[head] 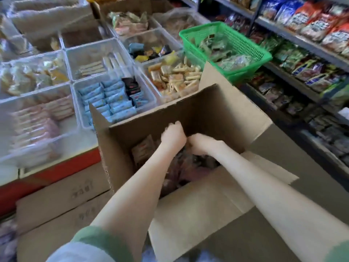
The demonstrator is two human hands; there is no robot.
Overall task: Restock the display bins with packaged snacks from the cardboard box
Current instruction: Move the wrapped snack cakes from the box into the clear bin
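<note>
1. While reaching into cardboard box (217, 114), left hand (172, 134) and right hand (200, 144) sit side by side above snack packets (142, 150).
2. Fingers curled; what each grip holds, cannot tell.
3. Display bins (79, 110) at box's 11 o'clock.

Two bare hands, mine: left hand (172, 135), right hand (201, 146). One open brown cardboard box (217, 110). In it, dark snack packets (143, 148): heap, too blurred for me to count. Two closed brown cardboard cartons at lower left: upper carton (62, 191), lower carton (52, 237). One green plastic mesh basket (226, 35). Of the clear plastic display bins (80, 112), three in nearest row, three in row behind; farther ones too blurred to count. Grey metal shelf tiers (294, 37) on right: at least three.
</note>
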